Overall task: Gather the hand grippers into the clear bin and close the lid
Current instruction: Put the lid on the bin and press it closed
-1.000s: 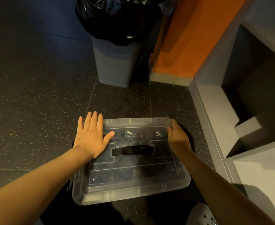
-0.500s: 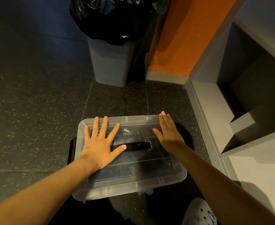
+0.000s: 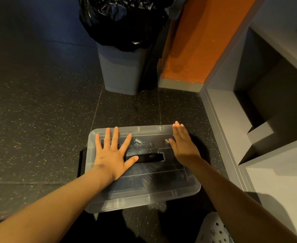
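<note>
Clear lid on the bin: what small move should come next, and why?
Probably press down evenly to seat the clear plastic lid: the left hand and right hand rest open on it, and hand grippers with metal springs show through it.

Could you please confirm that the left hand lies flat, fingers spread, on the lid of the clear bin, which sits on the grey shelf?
Not quite: the head view shows the clear bin sitting on the dark speckled floor, beside the grey shelf, not on it. The left hand does lie flat, fingers spread, on its lid.
</note>
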